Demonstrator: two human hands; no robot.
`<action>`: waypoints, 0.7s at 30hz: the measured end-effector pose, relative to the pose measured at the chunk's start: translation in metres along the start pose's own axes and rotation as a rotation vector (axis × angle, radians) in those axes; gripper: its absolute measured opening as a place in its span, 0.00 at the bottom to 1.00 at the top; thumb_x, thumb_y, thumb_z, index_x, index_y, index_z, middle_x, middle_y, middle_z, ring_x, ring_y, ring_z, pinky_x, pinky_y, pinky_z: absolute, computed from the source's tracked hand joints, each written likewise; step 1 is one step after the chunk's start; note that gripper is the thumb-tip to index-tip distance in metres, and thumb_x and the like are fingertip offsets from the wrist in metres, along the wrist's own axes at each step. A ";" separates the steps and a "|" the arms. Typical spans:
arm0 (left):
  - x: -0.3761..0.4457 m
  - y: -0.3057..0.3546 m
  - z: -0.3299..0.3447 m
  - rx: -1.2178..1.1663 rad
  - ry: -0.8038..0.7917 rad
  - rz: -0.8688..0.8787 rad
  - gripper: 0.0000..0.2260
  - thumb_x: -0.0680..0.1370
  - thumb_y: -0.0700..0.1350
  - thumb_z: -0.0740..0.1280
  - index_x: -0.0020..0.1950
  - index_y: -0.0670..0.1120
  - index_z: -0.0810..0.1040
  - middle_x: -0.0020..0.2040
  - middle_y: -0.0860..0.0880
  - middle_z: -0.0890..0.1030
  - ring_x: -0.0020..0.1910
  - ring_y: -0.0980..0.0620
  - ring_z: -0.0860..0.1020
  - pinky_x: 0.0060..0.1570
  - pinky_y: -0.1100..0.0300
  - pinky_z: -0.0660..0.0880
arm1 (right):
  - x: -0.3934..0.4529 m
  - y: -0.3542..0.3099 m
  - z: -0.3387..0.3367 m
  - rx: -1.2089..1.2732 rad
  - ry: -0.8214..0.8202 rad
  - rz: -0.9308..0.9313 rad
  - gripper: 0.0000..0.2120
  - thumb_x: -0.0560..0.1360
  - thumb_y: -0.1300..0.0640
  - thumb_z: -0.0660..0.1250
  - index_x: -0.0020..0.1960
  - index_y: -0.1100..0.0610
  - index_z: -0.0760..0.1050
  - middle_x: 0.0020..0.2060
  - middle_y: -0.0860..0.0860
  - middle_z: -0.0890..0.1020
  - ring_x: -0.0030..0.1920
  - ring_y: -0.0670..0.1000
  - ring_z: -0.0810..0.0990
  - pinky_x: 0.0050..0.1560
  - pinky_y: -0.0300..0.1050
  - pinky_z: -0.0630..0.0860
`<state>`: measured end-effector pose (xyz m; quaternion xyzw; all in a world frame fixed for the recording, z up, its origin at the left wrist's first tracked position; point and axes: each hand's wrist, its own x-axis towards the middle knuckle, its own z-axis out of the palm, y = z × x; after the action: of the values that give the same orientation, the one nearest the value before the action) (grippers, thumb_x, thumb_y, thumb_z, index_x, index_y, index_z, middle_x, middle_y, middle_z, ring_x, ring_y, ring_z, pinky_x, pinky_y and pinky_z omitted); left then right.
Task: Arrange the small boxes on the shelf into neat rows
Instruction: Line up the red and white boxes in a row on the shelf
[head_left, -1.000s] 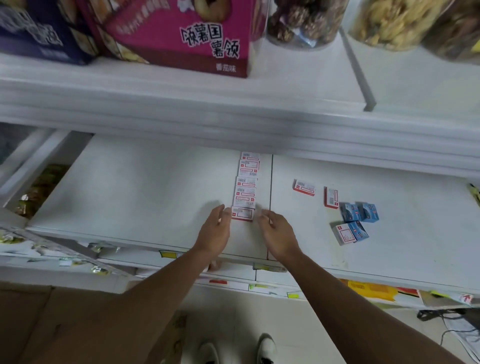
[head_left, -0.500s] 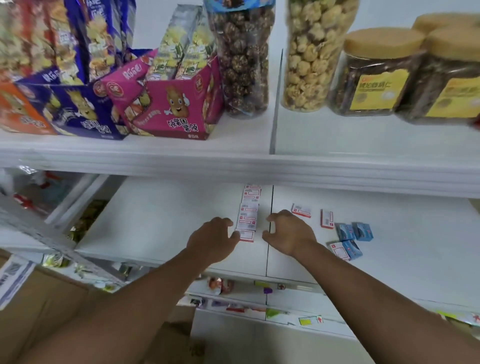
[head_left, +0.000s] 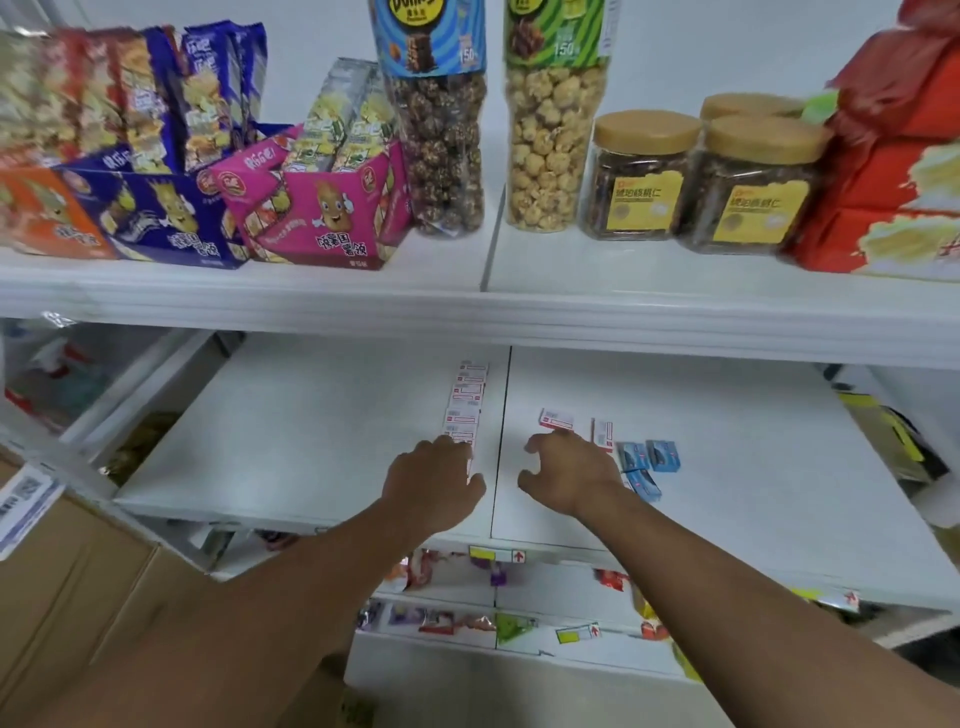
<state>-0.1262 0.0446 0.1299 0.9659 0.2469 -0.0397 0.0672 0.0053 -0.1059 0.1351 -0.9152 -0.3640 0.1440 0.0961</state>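
Head view shows the left hand (head_left: 434, 480) resting knuckles-up at the near end of the row of white-and-red boxes (head_left: 464, 405), its fingers curled over the nearest box so that whether they pinch it or only steady it cannot be told. The right hand (head_left: 569, 475) hovers just across the shelf seam with fingers and thumb loosely spread and holding nothing, its fingertips close to a loose white-and-red box (head_left: 555, 419). Beside that one stands another white-and-red box (head_left: 602, 432), and just beyond it lie the blue boxes (head_left: 648, 460), a small untidy cluster partly hidden by the right wrist. All of these sit on the lower shelf (head_left: 311, 441), the row running away from the person along the seam. The boxes look like light, stiff card, likely to slide easily on the smooth white surface; pinching each by its two long sides, or nudging it flat with fingertips, seems the safest handling. On the upper shelf (head_left: 623, 280), clear popcorn jars (head_left: 545, 135) show their contents, two capped nut jars (head_left: 644, 176) look full, and an open pink display carton (head_left: 322, 213) holds upright snack packs.
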 end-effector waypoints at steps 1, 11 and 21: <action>-0.005 0.001 0.001 0.000 0.003 0.007 0.24 0.81 0.60 0.60 0.72 0.50 0.77 0.66 0.48 0.81 0.58 0.46 0.81 0.58 0.48 0.81 | -0.006 -0.001 0.000 -0.006 0.007 0.007 0.25 0.78 0.41 0.66 0.73 0.45 0.74 0.68 0.50 0.79 0.63 0.56 0.80 0.58 0.51 0.79; -0.058 0.001 0.000 -0.048 0.060 0.053 0.23 0.82 0.59 0.60 0.73 0.50 0.76 0.68 0.48 0.79 0.61 0.46 0.80 0.57 0.49 0.80 | -0.064 -0.032 0.009 -0.027 0.075 0.053 0.24 0.76 0.41 0.67 0.71 0.44 0.75 0.67 0.49 0.79 0.62 0.55 0.80 0.56 0.53 0.79; -0.093 0.025 -0.002 -0.030 0.027 0.102 0.22 0.83 0.57 0.60 0.74 0.49 0.75 0.68 0.48 0.78 0.64 0.45 0.78 0.61 0.46 0.78 | -0.110 -0.017 0.006 -0.023 0.147 0.104 0.24 0.75 0.41 0.69 0.70 0.44 0.76 0.66 0.49 0.80 0.60 0.53 0.81 0.50 0.50 0.78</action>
<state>-0.1959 -0.0204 0.1453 0.9766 0.1987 -0.0195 0.0800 -0.0835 -0.1699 0.1558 -0.9420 -0.3095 0.0770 0.1044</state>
